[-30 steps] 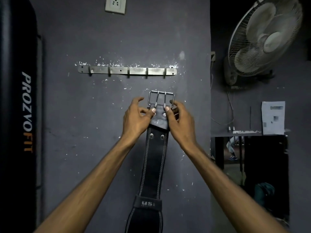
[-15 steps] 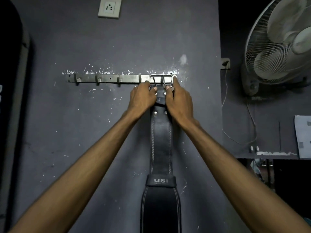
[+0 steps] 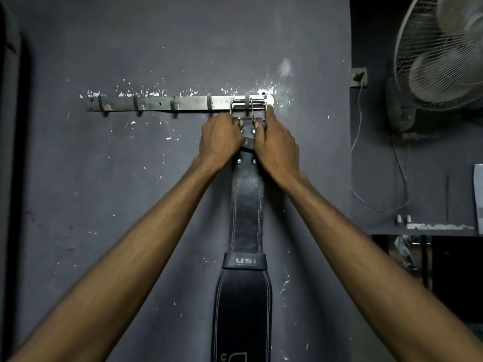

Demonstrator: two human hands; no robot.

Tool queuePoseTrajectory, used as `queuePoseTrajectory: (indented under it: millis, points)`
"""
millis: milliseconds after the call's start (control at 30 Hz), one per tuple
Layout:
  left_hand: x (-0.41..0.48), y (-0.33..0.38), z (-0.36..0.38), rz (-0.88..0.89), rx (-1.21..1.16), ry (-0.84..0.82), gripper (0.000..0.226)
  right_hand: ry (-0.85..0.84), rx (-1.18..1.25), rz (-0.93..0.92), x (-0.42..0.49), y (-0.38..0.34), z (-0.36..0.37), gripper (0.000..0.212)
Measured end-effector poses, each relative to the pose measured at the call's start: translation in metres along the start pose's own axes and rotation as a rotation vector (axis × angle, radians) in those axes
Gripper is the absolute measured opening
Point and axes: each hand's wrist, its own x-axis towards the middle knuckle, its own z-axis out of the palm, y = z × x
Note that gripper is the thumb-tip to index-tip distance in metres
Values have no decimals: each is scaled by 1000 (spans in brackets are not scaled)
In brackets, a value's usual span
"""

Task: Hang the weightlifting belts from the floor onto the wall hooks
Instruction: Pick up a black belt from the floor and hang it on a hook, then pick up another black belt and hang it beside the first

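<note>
While both hands (image 3: 248, 142) grip the belt (image 3: 245, 212) below its buckle (image 3: 247, 107), settle the frame fully behind the rightmost hook (image 3: 247, 100); release only afterwards, I'd say.

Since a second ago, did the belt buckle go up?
Yes. The buckle rose from well below the hook rail to sit over its rightmost hook, held by both hands.

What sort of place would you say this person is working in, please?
Probably a gym. A black leather weightlifting belt is held by both hands at a metal hook rail on a scuffed dark wall, and a wall-mounted fan hangs to the right.
</note>
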Motion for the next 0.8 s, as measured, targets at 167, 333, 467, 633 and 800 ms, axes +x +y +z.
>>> queuePoseTrajectory:
  millis: [167,333,467,633,800]
  points:
    - [-14,-9,-13,40,-37,-27,29,10,26,82,-10,-8,-7,52]
    - [-48,-26,-37,54,-77,-81,35,79,1,97,-32,-28,-17,48]
    - [-87,-41,-69,53,-83,-130,37,84,9,125,-65,-51,-22,46]
    - [-153,-71,-102,5,-132,-229,29,7,49,155,-137,-85,-26,43]
    - [-230,-93,-127,-54,-161,-343,30,-136,85,226,-223,-109,-28,42]
